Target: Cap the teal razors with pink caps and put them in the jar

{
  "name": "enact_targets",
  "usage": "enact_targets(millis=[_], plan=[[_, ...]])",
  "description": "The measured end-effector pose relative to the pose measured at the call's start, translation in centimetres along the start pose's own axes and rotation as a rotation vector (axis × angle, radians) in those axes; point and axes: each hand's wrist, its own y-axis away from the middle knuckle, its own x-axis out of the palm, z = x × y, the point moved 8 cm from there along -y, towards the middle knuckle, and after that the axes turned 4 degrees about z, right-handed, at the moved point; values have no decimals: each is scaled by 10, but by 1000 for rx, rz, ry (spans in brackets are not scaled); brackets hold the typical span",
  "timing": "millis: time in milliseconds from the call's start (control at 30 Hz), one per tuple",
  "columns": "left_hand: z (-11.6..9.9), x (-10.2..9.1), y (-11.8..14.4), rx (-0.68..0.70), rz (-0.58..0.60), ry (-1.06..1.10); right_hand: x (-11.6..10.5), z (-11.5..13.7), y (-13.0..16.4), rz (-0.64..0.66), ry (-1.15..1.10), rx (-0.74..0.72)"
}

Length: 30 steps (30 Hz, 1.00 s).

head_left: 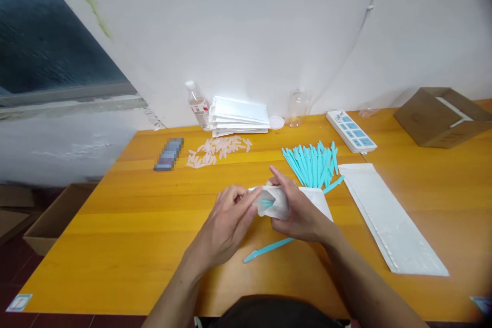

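My left hand (230, 218) and my right hand (298, 207) both grip a white padded envelope (282, 205) above the table. Its mouth gapes towards me, and turquoise tips show inside it. My left fingers press on the left edge of the opening; my right hand wraps round the other side. Below the hands lies one slim turquoise stick, shaped like an eyebrow razor (269, 249), its right end hidden. Just beyond my right hand is a pile of similar turquoise razors (313, 164). Another white envelope (319, 200) lies partly behind my right hand.
A long white envelope (392, 220) lies at right. Along the wall are a water bottle (199, 107), stacked white envelopes (240, 115), a clear jar (297, 108), a power strip (351, 131) and an open carton (430, 118). Pale pink pieces (209, 152) and a phone (169, 154) lie left.
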Motion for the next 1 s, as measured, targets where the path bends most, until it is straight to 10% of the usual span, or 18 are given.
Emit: enact_targets(millis=[100,367,467,700,900,1000], plan=[[18,16,25,-123,-79,-9,-4,0,1,-10,-7,9],[40,83,77,-146,194,-23,-6,-2,2,-35,-1,-1],[53,58,80,-218,152,77,-7,-3,1,-34,11,7],[33,-89,69,-86,-314,-79,-6,0,1,-24,2,-2],[-35,-58,-6,177,27,-167,-4,14,-2,-1,-70,-16],[-52,-64,-16,170,-159,-99,-6,32,-9,-41,-188,-38]])
